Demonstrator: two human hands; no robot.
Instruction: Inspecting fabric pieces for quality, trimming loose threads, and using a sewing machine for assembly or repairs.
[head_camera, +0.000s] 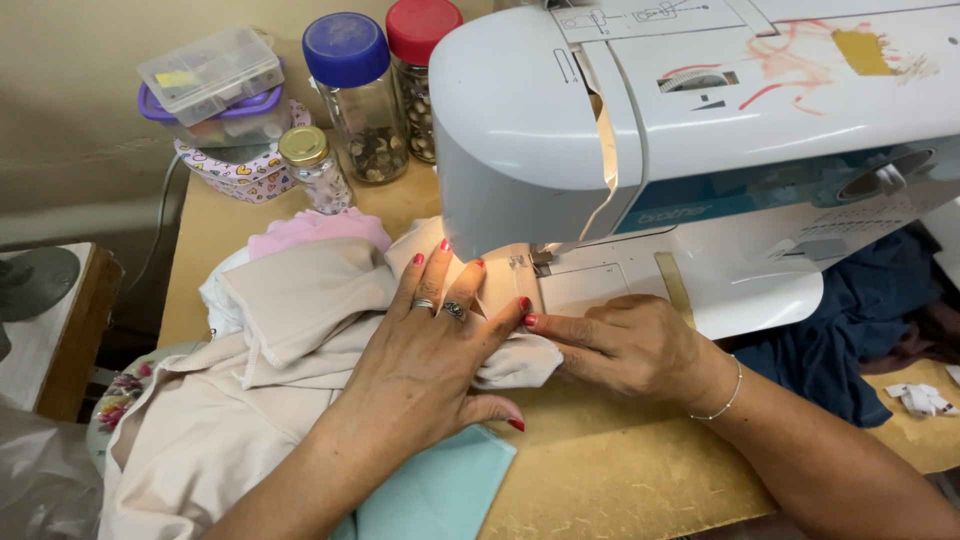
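Observation:
My left hand (430, 350) lies flat with fingers spread on beige fabric (290, 330), pressing it down just left of the needle area of a white sewing machine (700, 120). It wears two rings. My right hand (625, 345), with a thin bracelet at the wrist, rests on the machine bed with fingers pinching the fabric's edge near the presser foot (540, 258). The needle itself is hidden under the machine head.
Jars with blue (358, 95), red (418, 70) and gold (312, 168) lids stand at the back left beside stacked plastic boxes (215, 90). Pink cloth (318, 228), a light blue piece (440, 490), dark blue fabric (850, 330) and white scraps (920, 398) lie on the wooden table (600, 470).

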